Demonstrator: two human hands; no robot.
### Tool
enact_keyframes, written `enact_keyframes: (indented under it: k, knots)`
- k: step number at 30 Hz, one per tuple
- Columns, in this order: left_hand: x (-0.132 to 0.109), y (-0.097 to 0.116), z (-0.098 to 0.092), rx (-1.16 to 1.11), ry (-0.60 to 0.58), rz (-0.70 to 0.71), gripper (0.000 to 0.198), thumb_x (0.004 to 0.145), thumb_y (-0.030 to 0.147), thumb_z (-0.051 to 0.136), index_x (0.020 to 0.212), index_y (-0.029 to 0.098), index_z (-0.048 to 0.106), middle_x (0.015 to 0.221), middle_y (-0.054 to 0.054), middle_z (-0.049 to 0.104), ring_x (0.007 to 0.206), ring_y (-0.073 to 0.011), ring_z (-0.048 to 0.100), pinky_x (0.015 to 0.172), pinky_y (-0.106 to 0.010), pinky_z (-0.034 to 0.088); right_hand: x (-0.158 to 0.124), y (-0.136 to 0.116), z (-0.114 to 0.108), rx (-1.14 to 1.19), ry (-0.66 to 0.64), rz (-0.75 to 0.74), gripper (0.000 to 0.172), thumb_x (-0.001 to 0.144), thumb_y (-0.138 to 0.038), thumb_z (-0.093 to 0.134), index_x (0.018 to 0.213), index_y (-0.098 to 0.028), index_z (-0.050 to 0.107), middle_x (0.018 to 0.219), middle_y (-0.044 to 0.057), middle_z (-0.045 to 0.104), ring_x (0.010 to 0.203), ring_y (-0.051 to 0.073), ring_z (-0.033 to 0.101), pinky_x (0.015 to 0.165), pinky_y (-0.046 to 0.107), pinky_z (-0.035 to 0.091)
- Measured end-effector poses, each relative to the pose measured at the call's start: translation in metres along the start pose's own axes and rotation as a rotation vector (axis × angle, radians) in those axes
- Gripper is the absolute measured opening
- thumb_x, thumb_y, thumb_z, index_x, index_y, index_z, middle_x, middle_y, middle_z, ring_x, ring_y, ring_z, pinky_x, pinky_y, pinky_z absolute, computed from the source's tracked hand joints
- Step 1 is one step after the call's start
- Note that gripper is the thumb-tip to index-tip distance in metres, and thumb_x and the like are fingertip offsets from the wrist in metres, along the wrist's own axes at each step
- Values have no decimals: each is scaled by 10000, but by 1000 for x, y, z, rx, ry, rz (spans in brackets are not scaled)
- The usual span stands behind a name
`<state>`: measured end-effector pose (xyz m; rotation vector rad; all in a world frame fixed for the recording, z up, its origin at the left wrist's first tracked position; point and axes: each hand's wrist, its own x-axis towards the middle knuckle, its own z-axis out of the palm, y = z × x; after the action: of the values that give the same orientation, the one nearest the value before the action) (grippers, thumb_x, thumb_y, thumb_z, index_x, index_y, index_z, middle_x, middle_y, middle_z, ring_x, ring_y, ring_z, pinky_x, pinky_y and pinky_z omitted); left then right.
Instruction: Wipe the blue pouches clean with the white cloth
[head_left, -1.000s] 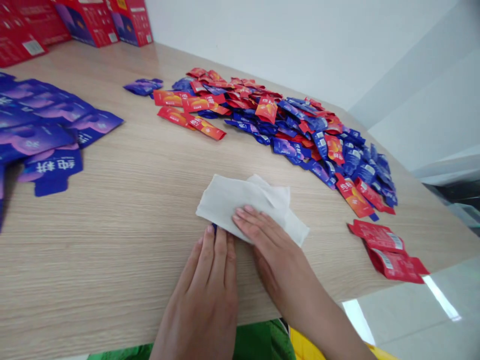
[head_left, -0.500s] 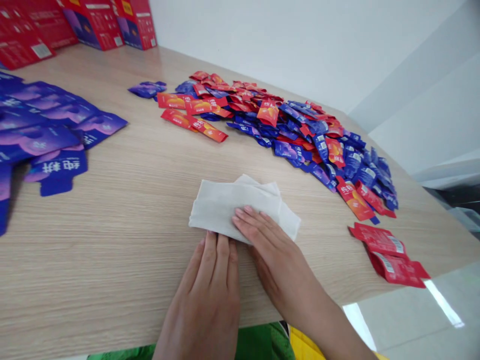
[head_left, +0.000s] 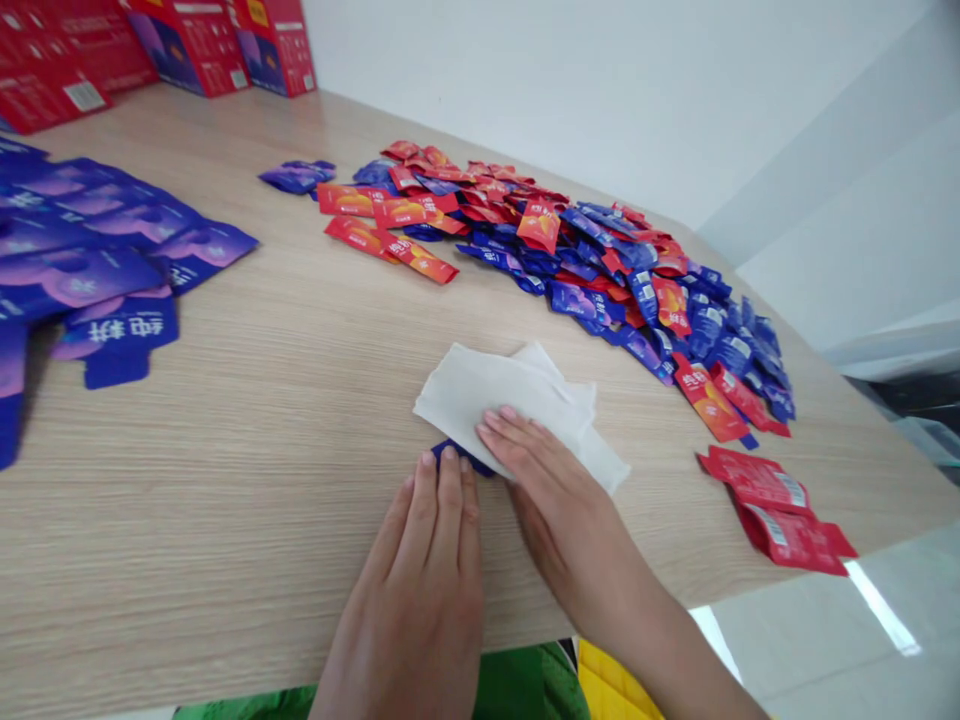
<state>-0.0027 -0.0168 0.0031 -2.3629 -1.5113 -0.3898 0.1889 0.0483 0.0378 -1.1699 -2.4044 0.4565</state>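
Observation:
My left hand point(head_left: 424, 570) lies flat near the table's front, fingers stretched and close together, their tips on a dark blue piece point(head_left: 480, 462). Only a small edge of that piece shows; the rest is under my fingers and a white cloth. Just to the right, my right hand point(head_left: 559, 500) has its fingers over the folded white cloth point(head_left: 502, 385). The right thumb goes under the cloth's near edge, its tip hidden. Spread in uneven layers, the cloth reaches beyond my right fingertips and partly covers the blue piece.
Red and blue sachets point(head_left: 570, 240) form a long heap across the back and right. Two red packets point(head_left: 776, 510) lie near the right edge. Flat blue-purple cartons point(head_left: 97, 235) overlap on the left. Red boxes point(head_left: 274, 50) stand at the back left of the wooden table point(head_left: 225, 450).
The white cloth has moved right and turned with my right hand, exposing an edge of the dark blue piece. My left hand has stayed nearly in place.

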Motion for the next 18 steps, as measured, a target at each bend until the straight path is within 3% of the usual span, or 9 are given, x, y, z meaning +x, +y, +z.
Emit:
enact_keyframes:
  k: [4, 6, 9, 13, 15, 18]
  knots:
    - [2, -2, -5, -10, -21, 9, 714, 831, 128, 438, 1527, 12, 544, 1602, -180, 618, 1475, -313, 599, 1178, -392, 547, -9, 42, -15, -112, 136, 228, 506, 1110, -192, 433, 1592, -213, 585, 1649, 124, 574, 1557, 278, 524, 1313, 608, 405]
    - [3, -1, -7, -18, -7, 0, 691, 837, 130, 438, 1503, 1, 566, 1580, -187, 636, 1459, -326, 615, 1167, -398, 558, -12, 51, -21, -162, 204, 309, 489, 1119, -247, 439, 1578, -187, 600, 1620, 153, 600, 1526, 306, 563, 1290, 632, 427]
    - [3, 1, -7, -21, 9, -21, 687, 830, 116, 429, 1491, -4, 576, 1563, -192, 649, 1445, -333, 627, 1160, -406, 564, -8, 32, -18, -83, 187, 230, 522, 1122, -207, 438, 1634, -253, 534, 1656, 93, 573, 1554, 260, 529, 1300, 584, 434]
    - [2, 1, -5, -9, 8, -15, 692, 826, 120, 431, 1489, -21, 565, 1547, -211, 656, 1434, -343, 636, 1158, -417, 565, 1, 7, -5, 1, -2, -7, 670, 1069, -46, 394, 1685, -304, 453, 1702, 31, 521, 1615, 196, 429, 1340, 522, 386]
    - [1, 0, -5, -6, 13, 0, 700, 823, 125, 435, 1498, -17, 554, 1565, -204, 643, 1446, -339, 627, 1158, -409, 564, 1, 17, -5, -34, 7, 47, 618, 1080, -73, 398, 1655, -274, 502, 1690, 53, 536, 1609, 213, 443, 1343, 547, 374]
    - [2, -1, -5, -12, 6, 5, 692, 836, 136, 437, 1503, -7, 554, 1578, -188, 636, 1453, -329, 622, 1158, -394, 564, -4, 42, -13, -133, 152, 231, 490, 1120, -209, 430, 1581, -171, 590, 1640, 157, 579, 1554, 291, 527, 1310, 616, 403]
